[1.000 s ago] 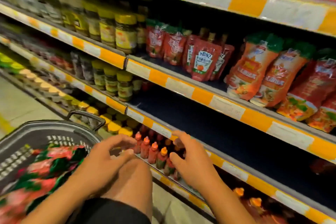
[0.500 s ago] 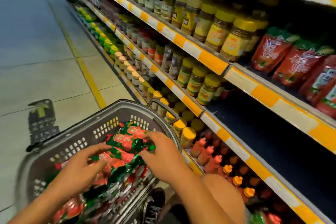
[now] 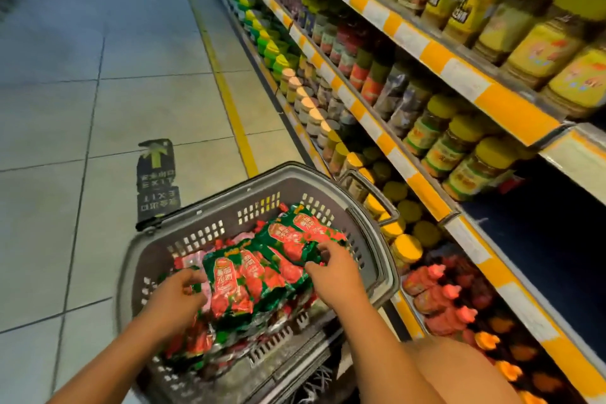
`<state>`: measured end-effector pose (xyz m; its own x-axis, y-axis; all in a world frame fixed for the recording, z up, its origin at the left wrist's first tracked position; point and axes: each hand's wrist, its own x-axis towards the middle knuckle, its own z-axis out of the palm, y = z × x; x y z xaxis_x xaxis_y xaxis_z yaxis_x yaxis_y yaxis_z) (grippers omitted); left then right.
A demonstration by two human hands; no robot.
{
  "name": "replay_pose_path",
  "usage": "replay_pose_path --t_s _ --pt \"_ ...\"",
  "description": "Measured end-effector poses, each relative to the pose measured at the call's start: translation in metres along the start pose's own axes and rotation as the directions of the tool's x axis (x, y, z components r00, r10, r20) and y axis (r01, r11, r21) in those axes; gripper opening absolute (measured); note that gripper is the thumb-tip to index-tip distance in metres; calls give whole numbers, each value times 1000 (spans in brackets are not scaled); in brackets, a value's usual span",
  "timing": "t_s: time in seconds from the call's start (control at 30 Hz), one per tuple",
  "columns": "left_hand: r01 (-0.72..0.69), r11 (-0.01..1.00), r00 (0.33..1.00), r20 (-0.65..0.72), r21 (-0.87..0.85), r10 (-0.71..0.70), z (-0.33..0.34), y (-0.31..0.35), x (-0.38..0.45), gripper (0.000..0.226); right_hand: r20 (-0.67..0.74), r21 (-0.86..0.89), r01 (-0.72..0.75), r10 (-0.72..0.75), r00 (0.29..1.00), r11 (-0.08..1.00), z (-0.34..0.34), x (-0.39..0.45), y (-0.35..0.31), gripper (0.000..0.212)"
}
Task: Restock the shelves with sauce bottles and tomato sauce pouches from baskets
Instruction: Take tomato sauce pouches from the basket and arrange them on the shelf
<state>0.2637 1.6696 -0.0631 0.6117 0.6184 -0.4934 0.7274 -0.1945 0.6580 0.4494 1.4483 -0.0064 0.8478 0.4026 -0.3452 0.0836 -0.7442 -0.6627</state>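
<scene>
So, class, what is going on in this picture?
A person crouches in a shop aisle beside stocked shelves, reaching with both hands into a grey basket full of red and green sauce pouches. The left hand grips the left edge of a bundle of pouches, and the right hand holds its right side. The pouches are not yet out of the basket. Red sauce bottles already stand on the bottom shelf.

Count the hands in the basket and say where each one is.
2. The left hand grips the near-left edge of the top bundle of tomato sauce pouches; the right hand holds its right side. Both are inside the grey basket. None appear hidden.
</scene>
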Motion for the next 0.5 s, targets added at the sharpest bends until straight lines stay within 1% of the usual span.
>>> replay_pose_path --t_s 0.03,0.13,0.2,0.23,0.27,0.37,0.5 --pt "13 999 1000 -5 40 -12 4 1 1 29 -2 -24 2 -2 1000 1000 -1 2 6 46" --pt "8 991 998 -63 133 1 11 5 4 28 4 -77 83 -83 997 994 -4 8 19 49" --pt "-1 971 994 -107 237 27 12 6 11 39 6 -121 99 -99 995 988 -1 13 24 52" --pt "12 965 993 -119 262 20 11 5 13 45 1 -145 109 -110 994 983 2 15 26 53" --pt "30 966 993 -119 255 1 10 0 19 47 -4 -160 130 -132 991 978 5 17 27 54" --pt "74 985 992 -116 155 -56 5 -7 21 49 18 -175 204 -203 979 963 15 26 19 60" --pt "110 987 979 -185 117 -87 5 -8 17 55 107 -202 197 -178 978 960 29 36 11 74"
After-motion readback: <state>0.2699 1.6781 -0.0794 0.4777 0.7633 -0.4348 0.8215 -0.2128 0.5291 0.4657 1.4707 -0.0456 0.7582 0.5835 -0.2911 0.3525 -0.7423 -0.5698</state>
